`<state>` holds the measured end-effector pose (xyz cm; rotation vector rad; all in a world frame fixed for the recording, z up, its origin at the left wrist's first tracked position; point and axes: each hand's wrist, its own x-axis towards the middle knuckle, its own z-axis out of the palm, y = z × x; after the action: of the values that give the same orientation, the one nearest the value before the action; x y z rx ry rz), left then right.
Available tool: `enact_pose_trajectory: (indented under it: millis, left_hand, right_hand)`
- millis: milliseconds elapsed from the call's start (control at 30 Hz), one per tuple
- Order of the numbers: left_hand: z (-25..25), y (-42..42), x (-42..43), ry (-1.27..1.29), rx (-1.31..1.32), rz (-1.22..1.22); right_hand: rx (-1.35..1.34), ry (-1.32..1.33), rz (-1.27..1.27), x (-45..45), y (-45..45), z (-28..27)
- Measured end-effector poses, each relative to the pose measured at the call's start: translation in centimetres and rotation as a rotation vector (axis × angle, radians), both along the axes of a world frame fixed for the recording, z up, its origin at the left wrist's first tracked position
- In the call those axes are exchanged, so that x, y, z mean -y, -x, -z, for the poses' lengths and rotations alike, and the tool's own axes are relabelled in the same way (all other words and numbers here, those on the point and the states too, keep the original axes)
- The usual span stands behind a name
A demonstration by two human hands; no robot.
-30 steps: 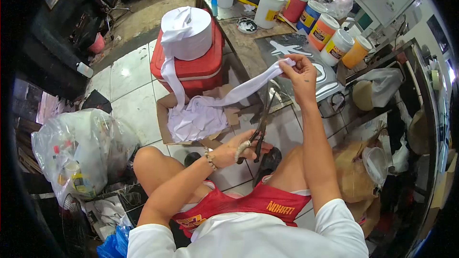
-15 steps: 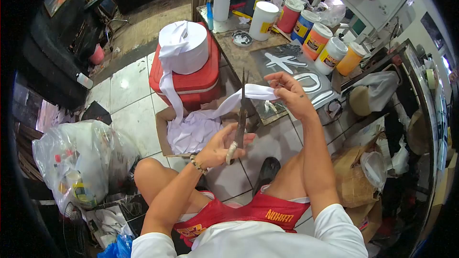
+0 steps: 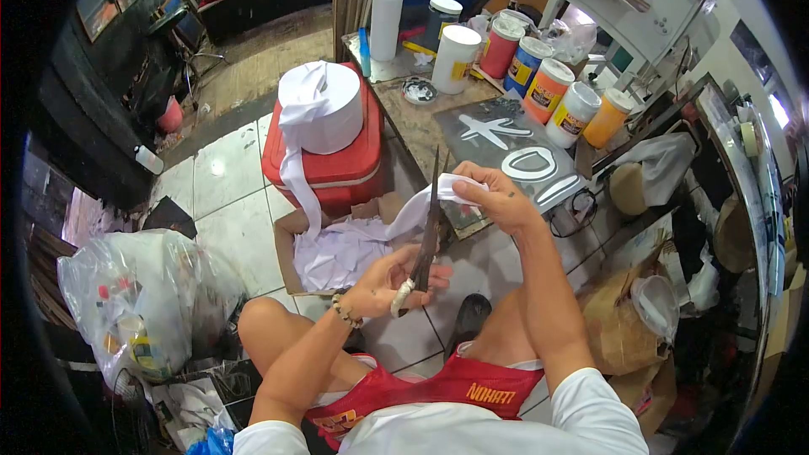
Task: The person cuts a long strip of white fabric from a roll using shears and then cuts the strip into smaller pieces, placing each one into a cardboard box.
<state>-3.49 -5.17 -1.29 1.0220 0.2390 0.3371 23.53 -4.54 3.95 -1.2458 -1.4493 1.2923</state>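
With 12 o'clock at the top of the view and positions read from its centre, the left hand (image 3: pixel 389 284) is located at 6 o'clock and carries the scissors (image 3: pixel 426 254). The wrapped handle loop (image 3: pixel 403 297) sits at the thumb; the other fingers extend partly open behind the tool. The scissors stand near upright, tips directed toward 12 o'clock and set slightly apart from each other. The right hand (image 3: pixel 499 195), at 3 o'clock, has its fingers closed on the end portion of the white fabric strip (image 3: pixel 411 212). The strip crosses at the blades; whether it lies between them or behind them cannot be determined. From the right hand it runs toward 8 o'clock, down to a loose white heap (image 3: pixel 337 254) inside the cardboard box (image 3: pixel 284 254), which rests on the tiled floor (image 3: pixel 232 219). At 10 o'clock, the large white roll (image 3: pixel 337 122) is seated on the red cooler (image 3: pixel 324 187); a second length (image 3: pixel 298 192) descends from it along the cooler and into the box. The tabletop (image 3: pixel 403 109) occupies 1 o'clock and supports a dark panel (image 3: pixel 489 156) with white lettering and, at 2 o'clock, a group of paint jars (image 3: pixel 548 88). A clear plastic bag (image 3: pixel 152 286) is positioned at 8 o'clock, well apart from both hands.
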Motion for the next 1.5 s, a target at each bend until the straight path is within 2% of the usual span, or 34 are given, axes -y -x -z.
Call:
enact_pose_trajectory:
  millis: [67,133,200,233,333,467,600,667,733,833,933,1000,1067,1133,1267,1300,1367,1500]
  left_hand:
    - [-0.3,0.0,0.0,0.018,0.011,0.009]
    - [-0.3,0.1,0.1,0.026,0.045,0.002]
    - [-0.3,0.2,0.1,0.020,0.047,0.008]
    - [-0.3,0.2,0.1,0.023,0.046,0.012]
    - [-0.2,0.1,0.1,-0.006,0.079,-0.011]
    - [0.7,-0.4,0.3,0.011,0.215,-0.060]
    - [1.4,0.1,0.0,0.066,0.101,-0.015]
    - [1.5,0.2,0.0,0.122,0.042,0.035]
    - [0.7,0.2,0.0,0.134,-0.003,0.025]
    - [2.4,-0.4,-0.1,-0.021,0.135,-0.062]
    - [2.2,-0.3,-0.4,-0.081,0.083,-0.103]
    - [1.5,0.0,-0.2,-0.049,0.071,-0.084]
    - [0.5,0.3,-0.3,0.011,-0.088,-0.074]
    - [-0.2,-0.2,0.0,0.015,-0.053,-0.095]
    - [0.4,-0.2,0.2,0.056,-0.061,-0.116]
    - [0.8,-0.3,0.0,0.058,0.009,-0.120]
    - [1.2,-0.1,-0.5,0.113,0.099,-0.097]
    - [0.9,-0.3,-0.1,0.058,0.069,-0.125]
  right_hand:
    - [-0.282,0.013,0.009,0.3,1.6,-0.6]
    - [-0.309,0.064,-0.054,0.4,1.9,-0.8]
    - [-0.521,0.097,-0.045,0.5,3.0,-0.9]
    - [-0.534,0.103,-0.132,0.4,2.8,-1.3]
    - [-0.571,0.074,-0.136,0.5,3.5,-0.5]
    - [-0.407,0.071,-0.179,0.0,3.3,0.7]
    - [-0.337,-0.007,-0.053,-0.1,2.9,1.4]
    - [-0.195,0.001,0.013,-0.5,1.9,1.8]
    - [-0.194,-0.014,-0.034,0.2,2.6,-0.4]
    - [-0.200,-0.036,-0.125,0.3,3.5,0.0]
    - [-0.180,-0.030,-0.150,-0.1,3.3,1.0]
    - [0.021,0.099,-0.128,-0.3,2.5,0.7]
    - [-0.051,0.020,-0.098,-0.5,2.3,1.7]
    - [-0.175,-0.034,-0.088,0.0,2.9,-0.1]
    - [-0.229,-0.028,-0.122,-0.1,2.9,0.5]
    - [0.015,0.002,-0.097,-0.4,2.6,0.9]
    - [-0.015,-0.008,-0.104,-0.1,3.0,2.1]
    - [-0.101,-0.022,-0.122,-0.6,4.0,1.9]
